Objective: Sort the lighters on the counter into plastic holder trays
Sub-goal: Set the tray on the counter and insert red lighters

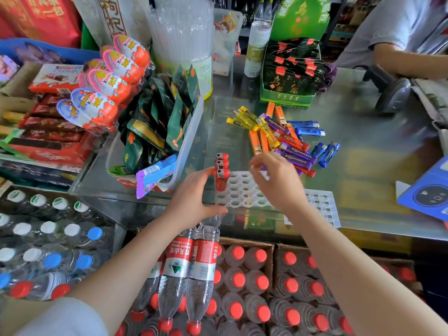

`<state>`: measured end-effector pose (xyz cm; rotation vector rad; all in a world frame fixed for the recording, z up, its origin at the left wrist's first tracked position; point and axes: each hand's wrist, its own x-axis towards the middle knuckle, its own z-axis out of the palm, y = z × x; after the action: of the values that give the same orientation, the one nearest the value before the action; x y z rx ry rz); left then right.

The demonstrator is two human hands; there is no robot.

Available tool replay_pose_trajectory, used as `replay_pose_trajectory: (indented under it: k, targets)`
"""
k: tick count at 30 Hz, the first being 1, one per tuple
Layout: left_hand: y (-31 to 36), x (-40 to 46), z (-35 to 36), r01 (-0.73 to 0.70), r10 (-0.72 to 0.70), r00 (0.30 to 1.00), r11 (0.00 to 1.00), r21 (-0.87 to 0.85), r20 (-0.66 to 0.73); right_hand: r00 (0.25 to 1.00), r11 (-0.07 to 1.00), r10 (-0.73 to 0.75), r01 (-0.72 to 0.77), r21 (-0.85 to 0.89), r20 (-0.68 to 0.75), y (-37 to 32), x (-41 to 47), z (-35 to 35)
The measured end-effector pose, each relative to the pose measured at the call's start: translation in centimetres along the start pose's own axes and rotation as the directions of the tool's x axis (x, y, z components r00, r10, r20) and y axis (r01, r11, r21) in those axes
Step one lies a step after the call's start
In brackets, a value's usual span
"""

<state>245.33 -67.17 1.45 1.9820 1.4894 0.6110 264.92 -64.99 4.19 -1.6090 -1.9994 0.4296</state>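
A white plastic holder tray (242, 192) with round holes lies on the glass counter in front of me. Three red lighters (222, 171) stand upright in its left column. My left hand (194, 197) grips the tray's left edge beside them. My right hand (278, 183) hovers over the tray's right part, fingers apart and empty, blurred by motion. Behind it lies a loose pile of lighters (283, 137) in yellow, orange, purple, red and blue. A second white tray (322, 209) sits to the right, partly hidden by my right forearm.
A clear bin of green snack packets (164, 117) stands left of the tray. A green display box (291, 76) sits behind the pile. Another person's arm (412, 59) and a scanner (392, 93) are at far right. Bottled water (194, 275) is stacked below the counter's edge.
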Motion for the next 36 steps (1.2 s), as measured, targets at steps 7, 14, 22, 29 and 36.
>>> replay_pose_trajectory:
  k: [7, 14, 22, 29, 36]
  targets:
    - [0.5, 0.4, -0.2, 0.023, -0.024, 0.999, 0.999, 0.049, 0.029, 0.95, 0.963, 0.197, -0.233, -0.132, -0.243, 5.5, 2.0, -2.3]
    - [1.4, 1.0, 0.3, 0.0, -0.002, 1.0, 0.998, 0.07, 0.019, 0.963, 0.958, 0.248, -0.26, -0.118, -0.106, 7.5, 4.5, -3.1]
    - [1.3, 1.1, 0.6, 0.062, -0.064, 0.997, 0.996, 0.058, 0.033, 0.946, 0.933, 0.317, -0.297, -0.201, 0.073, 7.0, 6.3, -3.4]
    - [1.0, 0.4, 0.9, 0.073, -0.074, 0.997, 0.997, 0.039, 0.022, 0.92, 0.91, 0.372, -0.337, -0.241, 0.12, 6.3, 7.4, -2.9]
    - [0.9, -0.7, 0.9, 0.082, -0.08, 0.996, 0.996, 0.038, -0.048, 0.929, 0.933, 0.355, -0.358, 0.015, 0.1, 3.1, 5.0, -4.3]
